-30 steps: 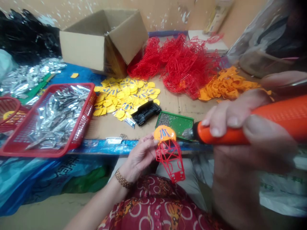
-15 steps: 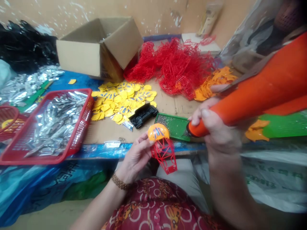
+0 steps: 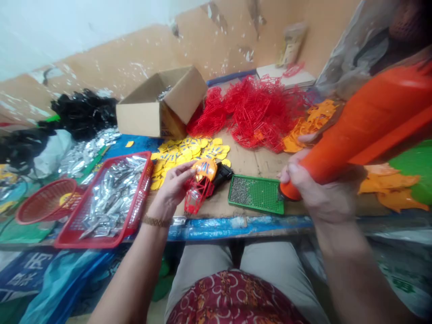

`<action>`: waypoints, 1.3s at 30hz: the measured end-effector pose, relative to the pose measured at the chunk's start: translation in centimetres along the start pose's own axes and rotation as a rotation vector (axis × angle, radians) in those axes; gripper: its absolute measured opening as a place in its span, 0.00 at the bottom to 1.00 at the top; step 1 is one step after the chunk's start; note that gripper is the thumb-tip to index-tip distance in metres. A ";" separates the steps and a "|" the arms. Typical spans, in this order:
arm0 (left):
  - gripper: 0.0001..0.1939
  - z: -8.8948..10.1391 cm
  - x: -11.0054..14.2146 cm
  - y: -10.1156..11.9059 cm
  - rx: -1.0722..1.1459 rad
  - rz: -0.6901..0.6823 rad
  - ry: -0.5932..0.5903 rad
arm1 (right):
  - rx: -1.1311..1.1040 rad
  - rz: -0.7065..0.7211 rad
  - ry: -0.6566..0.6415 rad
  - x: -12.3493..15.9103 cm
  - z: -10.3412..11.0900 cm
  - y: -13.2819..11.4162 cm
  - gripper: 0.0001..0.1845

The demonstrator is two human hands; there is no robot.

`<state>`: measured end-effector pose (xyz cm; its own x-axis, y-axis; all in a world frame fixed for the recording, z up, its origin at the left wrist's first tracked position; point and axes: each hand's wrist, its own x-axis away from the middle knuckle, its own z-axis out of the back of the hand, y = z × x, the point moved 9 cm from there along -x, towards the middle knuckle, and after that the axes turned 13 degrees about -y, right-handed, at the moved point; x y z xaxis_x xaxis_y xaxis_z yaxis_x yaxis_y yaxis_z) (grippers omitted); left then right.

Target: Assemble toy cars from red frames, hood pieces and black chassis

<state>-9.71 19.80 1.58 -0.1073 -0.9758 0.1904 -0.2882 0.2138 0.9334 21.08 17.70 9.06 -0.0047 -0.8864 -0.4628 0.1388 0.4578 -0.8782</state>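
Observation:
My left hand (image 3: 170,186) is closed on a red plastic lattice frame (image 3: 196,198), which has an orange panel with dark stickers (image 3: 205,168) at its upper end. Just behind that frame, partly covered by it, lies a black plastic tray-shaped part (image 3: 222,174). My right hand (image 3: 322,195) grips a large orange electric screwdriver (image 3: 364,121), its narrow end pointing down and left. Close to that end is a shallow green tray (image 3: 270,194) with small metal screws (image 3: 240,191) gathered at its left side. The screwdriver's tip is hard to make out.
Left of my left hand stands a red basket (image 3: 146,180) of silvery pieces, with a smaller round basket (image 3: 27,211) beside it. Yellow panels (image 3: 182,150), an open carton (image 3: 138,119) and tangled red frames (image 3: 253,112) lie behind. Orange parts (image 3: 388,184) are at right.
My left hand has carried the red frame left and forward, over to the black part. My right hand still holds the screwdriver near the green tray. The camera view has tilted up.

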 end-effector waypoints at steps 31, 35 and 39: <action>0.20 2.6 2.2 -0.3 0.224 -0.036 0.077 | 0.876 0.449 -0.978 0.9 -18.7 2.8 0.27; 0.21 4.5 4.2 -0.3 0.376 -0.077 0.154 | 0.901 0.499 -0.973 -0.5 -18.7 2.6 0.22; 0.14 2.6 5.0 -1.2 0.636 -0.010 0.179 | 0.386 0.387 -0.443 -1.1 -12.7 0.2 0.31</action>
<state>-12.37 14.76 0.58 0.0422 -0.9585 0.2818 -0.8000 0.1366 0.5843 8.56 19.65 7.86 0.5082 -0.6467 -0.5687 0.3909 0.7617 -0.5168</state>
